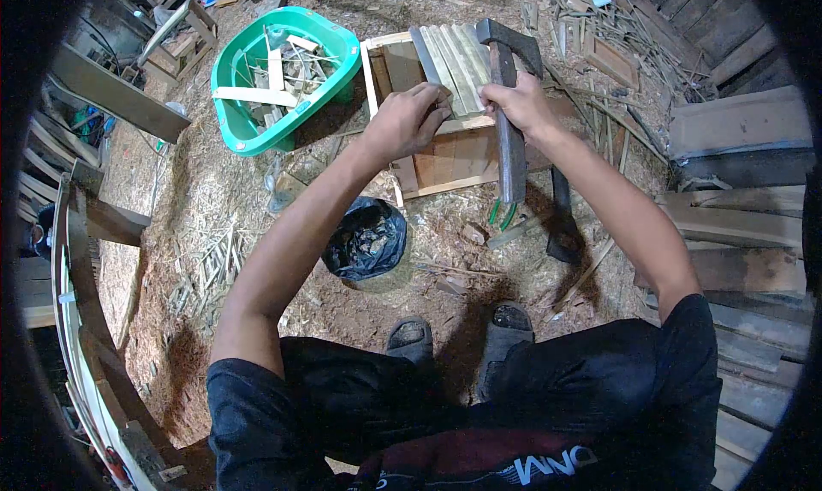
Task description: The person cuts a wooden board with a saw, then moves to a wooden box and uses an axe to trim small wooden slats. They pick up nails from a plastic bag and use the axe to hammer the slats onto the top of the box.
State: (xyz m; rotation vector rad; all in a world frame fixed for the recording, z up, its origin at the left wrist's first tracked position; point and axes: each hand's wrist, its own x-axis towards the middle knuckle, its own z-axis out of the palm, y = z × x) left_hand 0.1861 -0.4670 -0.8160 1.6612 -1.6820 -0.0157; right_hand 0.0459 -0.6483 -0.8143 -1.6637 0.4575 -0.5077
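My right hand (519, 104) grips a hatchet (511, 161) partway along its dark handle, the metal head raised at the far end. Beneath it is a wooden crate-like frame (467, 187) with several pale slats (462, 59) lying side by side across its top. My left hand (409, 119) is at the left edge of the slats, fingers curled together near their ends. Whatever those fingers pinch is hidden or too small to name. Pliers with green handles (503, 214) lie on the ground just in front of the frame.
A green plastic tub (347, 54) holding wood scraps stands left of the frame. Nearer me is a container lined with a black bag (366, 238). A dark long-handled tool (562, 234) lies to the right. Stacked boards (736, 226) line the right side; shavings cover the ground.
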